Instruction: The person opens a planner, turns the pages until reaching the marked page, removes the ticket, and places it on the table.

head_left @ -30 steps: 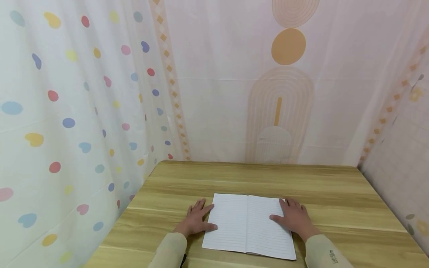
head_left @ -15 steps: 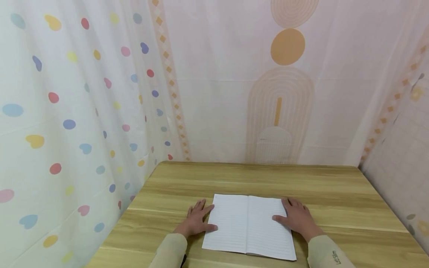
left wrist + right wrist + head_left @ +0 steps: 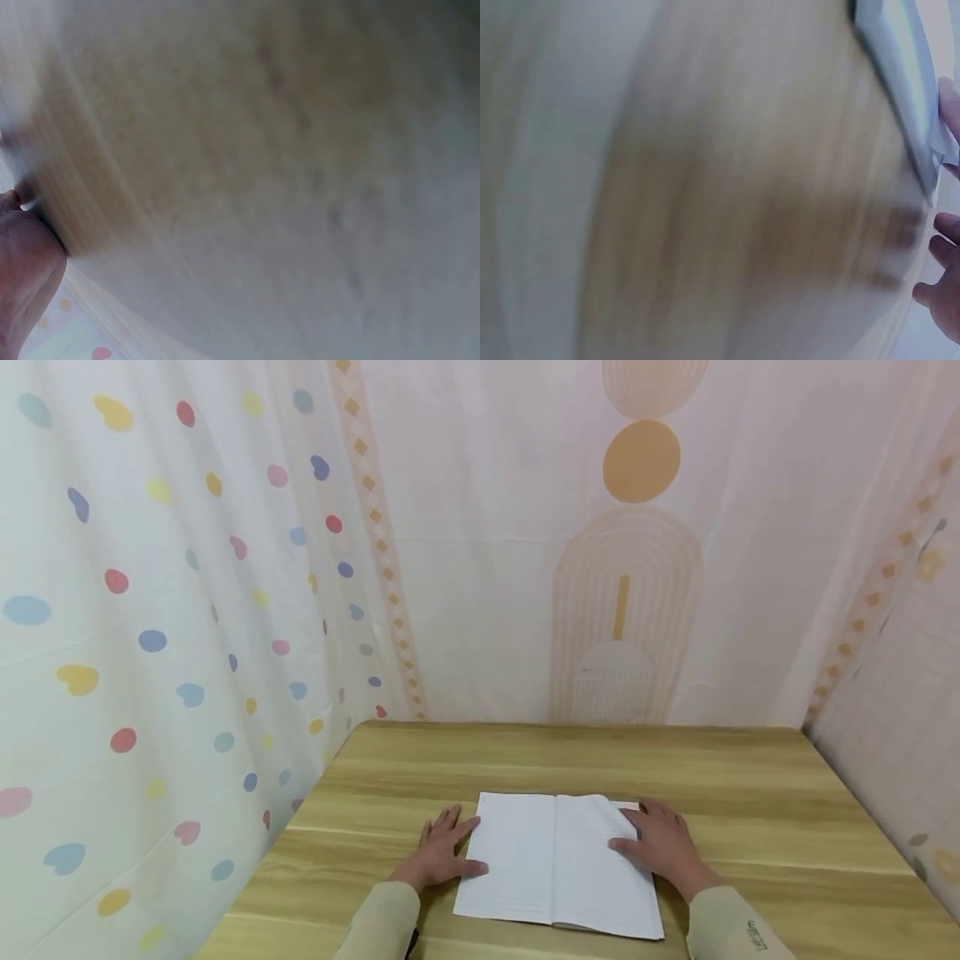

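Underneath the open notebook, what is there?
The notebook lies on the wood-patterned table, whose surface shows around it. Anything directly beneath the notebook is covered, so it cannot be seen.

Head feed gave me a white ruled notebook (image 3: 504, 860), lines faint. Tabletop (image 3: 570, 752) read yellow-brown, wood-grained, paler streaks. Left curtain (image 3: 180, 606) was white with blue, pink, red, yellow spots (image 3: 123, 740); back curtain (image 3: 480, 610) I logged off-white with beige arches (image 3: 568, 610), orange disc (image 3: 641, 461), orange diamonds (image 3: 382, 545). Left sleeve (image 3: 381, 920) was pale beige; right sleeve (image 3: 726, 927) matched, plus dark lettering (image 3: 755, 935).
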The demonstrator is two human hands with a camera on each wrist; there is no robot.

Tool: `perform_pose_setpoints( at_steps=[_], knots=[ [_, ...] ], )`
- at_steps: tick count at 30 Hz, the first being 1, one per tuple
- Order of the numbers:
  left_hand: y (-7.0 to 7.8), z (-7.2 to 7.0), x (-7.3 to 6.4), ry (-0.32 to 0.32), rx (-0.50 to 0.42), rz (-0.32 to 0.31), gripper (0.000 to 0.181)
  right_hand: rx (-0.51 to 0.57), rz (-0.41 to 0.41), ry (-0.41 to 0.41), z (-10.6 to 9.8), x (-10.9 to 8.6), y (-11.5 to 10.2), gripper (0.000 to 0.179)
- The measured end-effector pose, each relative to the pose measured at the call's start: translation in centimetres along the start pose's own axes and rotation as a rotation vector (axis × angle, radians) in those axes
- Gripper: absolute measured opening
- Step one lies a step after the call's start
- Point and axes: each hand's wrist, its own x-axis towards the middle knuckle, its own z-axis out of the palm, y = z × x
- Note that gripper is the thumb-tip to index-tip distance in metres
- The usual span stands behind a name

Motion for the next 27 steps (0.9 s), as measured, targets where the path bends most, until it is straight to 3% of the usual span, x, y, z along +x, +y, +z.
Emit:
perform_pose_setpoints(
  at_steps=[4, 12, 20, 27],
  knots=[
    [0.0, 0.1, 0.0, -0.005, -0.024, -0.003, 0.087, 0.086, -0.004, 0.065, -0.2, 0.3, -0.8, 0.057],
    [0.1, -0.1, -0.1, 0.004, -0.024, 0.010, 0.087, 0.477, 0.119, 0.046, -2.1, 1.2, -3.4, 0.059],
    [0.1, -0.1, -0.3, 0.006, -0.032, 0.012, 0.087, 0.564, 0.138, 0.057, -3.5, 1.7, -5.9, 0.069],
    [-0.1, -0.1, -0.1, 0.000, -0.028, 0.013, 0.088, 0.688, 0.116, 0.072, -3.5, 2.0, -8.2, 0.068]
  ],
)
